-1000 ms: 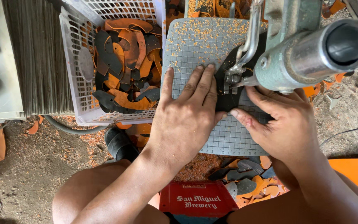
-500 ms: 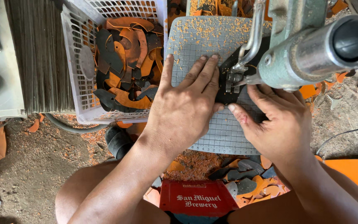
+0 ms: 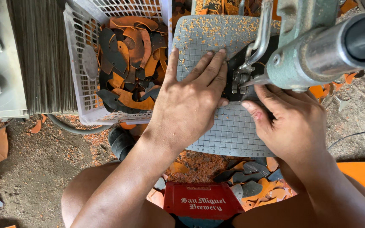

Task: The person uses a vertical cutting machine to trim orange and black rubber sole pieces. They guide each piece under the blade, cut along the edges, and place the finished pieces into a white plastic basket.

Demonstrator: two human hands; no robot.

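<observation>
A dark flat piece (image 3: 238, 80) lies on the grey gridded cutting mat (image 3: 229, 126), under the metal foot (image 3: 239, 78) of a green-grey machine (image 3: 317, 50) that reaches in from three o'clock. The left hand (image 3: 191, 101) lies flat on the mat at the piece's nine o'clock side, its fingers (image 3: 210, 67) spread only slightly and stretched toward twelve o'clock, their tips touching the piece's edge; it presses down and grips nothing. The right hand (image 3: 292, 122) sits at the piece's five o'clock side, its thumb laid against the near edge, the other fingers curled under the machine, so how they meet the piece cannot be told. Orange crumbs dust the far end of the mat. At ten o'clock from the hands stands a white plastic basket (image 3: 74, 63) with a lattice wall, holding a loose heap of orange and dark cut-outs (image 3: 127, 67) that overlap at all angles. At six o'clock, between the person's knees, a red crate (image 3: 208, 200) stands, with more orange and grey offcuts (image 3: 254, 181) scattered on the floor beside it.
</observation>
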